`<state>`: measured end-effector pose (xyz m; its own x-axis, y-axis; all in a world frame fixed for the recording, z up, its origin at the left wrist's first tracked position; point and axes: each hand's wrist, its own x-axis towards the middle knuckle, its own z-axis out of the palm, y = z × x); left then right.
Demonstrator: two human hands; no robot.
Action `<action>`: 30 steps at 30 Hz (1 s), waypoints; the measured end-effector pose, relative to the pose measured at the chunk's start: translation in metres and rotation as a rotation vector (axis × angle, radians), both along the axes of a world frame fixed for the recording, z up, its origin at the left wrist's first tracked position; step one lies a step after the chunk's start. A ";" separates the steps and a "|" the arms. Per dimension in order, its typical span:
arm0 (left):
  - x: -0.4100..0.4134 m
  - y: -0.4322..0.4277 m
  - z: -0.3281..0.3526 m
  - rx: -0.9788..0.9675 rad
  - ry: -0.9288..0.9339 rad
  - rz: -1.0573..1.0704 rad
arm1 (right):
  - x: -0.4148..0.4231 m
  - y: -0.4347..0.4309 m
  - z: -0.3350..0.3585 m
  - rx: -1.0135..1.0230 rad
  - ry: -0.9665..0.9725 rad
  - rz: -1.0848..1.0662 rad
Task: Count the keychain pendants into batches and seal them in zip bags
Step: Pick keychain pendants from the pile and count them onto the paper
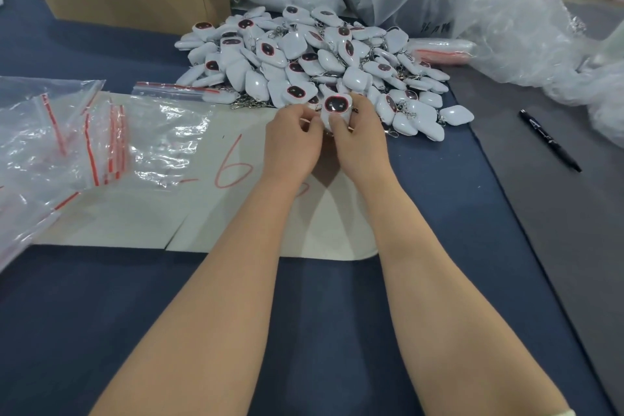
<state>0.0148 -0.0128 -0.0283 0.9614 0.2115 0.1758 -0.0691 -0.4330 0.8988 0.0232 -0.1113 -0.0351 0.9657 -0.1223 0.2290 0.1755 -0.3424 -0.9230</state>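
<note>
Bare left hand [292, 142] and right hand [359, 145] both grip one glossy rounded white pendant [335, 108] beside the heap [304, 57].

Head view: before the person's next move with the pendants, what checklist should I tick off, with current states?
1. Pendant secured: ok, right hand grips it, thumb on its face.
2. Left hand grip: cannot tell, fingers curl beside the pendant.
3. Batch count in the hands: cannot tell, hidden.
4. Zip bags within reach: ok, heaped on the left.
5. Bag opened for filling: not ok, none is held.
6. Pile left to count: ok, plenty beyond the hands.
</note>
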 end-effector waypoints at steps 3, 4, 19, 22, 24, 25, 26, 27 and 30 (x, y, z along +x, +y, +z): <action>-0.008 -0.001 0.006 0.185 -0.060 0.050 | 0.000 0.000 -0.002 0.027 0.044 -0.024; -0.009 0.002 0.008 0.285 -0.083 0.118 | 0.000 0.000 -0.002 0.079 0.063 -0.025; -0.015 0.012 0.004 0.456 0.053 0.131 | -0.003 0.002 -0.001 0.359 0.096 -0.063; -0.015 0.012 0.002 0.613 0.037 0.174 | -0.003 0.003 0.000 0.341 0.097 -0.058; -0.015 0.013 -0.002 0.720 0.088 0.136 | -0.003 0.003 0.000 0.333 0.096 -0.056; -0.015 0.012 -0.004 0.748 0.099 0.099 | -0.002 0.003 0.000 0.299 0.090 -0.061; -0.014 0.011 -0.005 0.758 0.091 0.056 | -0.002 0.004 -0.001 0.237 0.078 -0.071; -0.014 0.008 -0.005 0.754 0.070 0.009 | -0.002 0.003 -0.001 0.168 0.059 -0.083; -0.015 0.000 0.001 0.686 0.019 -0.085 | -0.003 0.002 -0.002 0.107 0.032 -0.108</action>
